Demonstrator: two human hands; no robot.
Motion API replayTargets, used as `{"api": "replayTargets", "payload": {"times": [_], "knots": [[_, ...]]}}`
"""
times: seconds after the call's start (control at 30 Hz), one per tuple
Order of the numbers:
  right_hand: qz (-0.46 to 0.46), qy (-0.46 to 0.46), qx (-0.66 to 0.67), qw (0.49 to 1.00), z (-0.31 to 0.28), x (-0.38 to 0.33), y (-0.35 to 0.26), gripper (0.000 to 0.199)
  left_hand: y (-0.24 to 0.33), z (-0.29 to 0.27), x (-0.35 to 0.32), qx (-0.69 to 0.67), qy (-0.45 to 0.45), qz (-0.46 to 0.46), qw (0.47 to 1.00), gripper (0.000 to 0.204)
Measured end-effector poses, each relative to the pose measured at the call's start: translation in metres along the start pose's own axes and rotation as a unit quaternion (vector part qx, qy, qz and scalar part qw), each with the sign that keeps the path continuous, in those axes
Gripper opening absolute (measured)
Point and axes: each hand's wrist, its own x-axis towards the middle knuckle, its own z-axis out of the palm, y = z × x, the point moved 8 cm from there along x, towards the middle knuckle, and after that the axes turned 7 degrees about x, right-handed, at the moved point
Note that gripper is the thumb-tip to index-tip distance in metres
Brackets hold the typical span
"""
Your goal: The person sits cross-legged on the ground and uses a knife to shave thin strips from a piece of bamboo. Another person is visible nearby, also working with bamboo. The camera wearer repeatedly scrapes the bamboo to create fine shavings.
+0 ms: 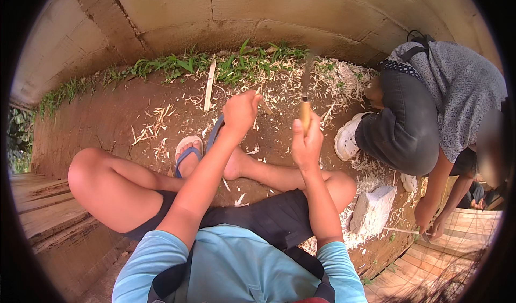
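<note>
My right hand [308,144] is closed round the wooden handle of a knife [305,115]. Its dark blade points away from me and is smeared by motion. To its left, my left hand [239,112] makes a fist above my sandalled foot. A small pale tip shows by its fingers, but what it holds is too hidden to name. The two hands are apart, both held over ground strewn with wood shavings [279,80].
Beyond my feet, a pale wooden strip [209,86] lies near grass along a block wall [258,7]. A whitish stone block [372,210] stands right of my knee. At the right, another person [414,109] bends over, hands on a thin stick. Wooden boards [40,206] are at the left.
</note>
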Motion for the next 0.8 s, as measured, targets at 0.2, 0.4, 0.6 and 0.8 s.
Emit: {"api": "replayTargets", "payload": {"times": [0.2,0.4,0.6,0.8], "knots": [[0.218,-0.306,-0.308,0.874,0.049,-0.031,0.110,0.039,0.010,0.003,0.000,0.005,0.004,0.023,1.000,0.027],[0.185,-0.255,-0.276,0.908,0.046,-0.016,0.085,0.039,0.002,-0.001,0.000,0.007,0.010,0.020,1.000,0.025],[0.164,-0.267,-0.304,0.900,0.050,-0.012,0.107,0.041,0.007,0.008,-0.001,-0.021,-0.001,0.020,1.000,0.018],[0.063,-0.135,-0.181,0.972,0.027,0.004,0.042,0.042,0.010,0.001,0.005,-0.023,-0.031,0.041,0.998,0.014]]}}
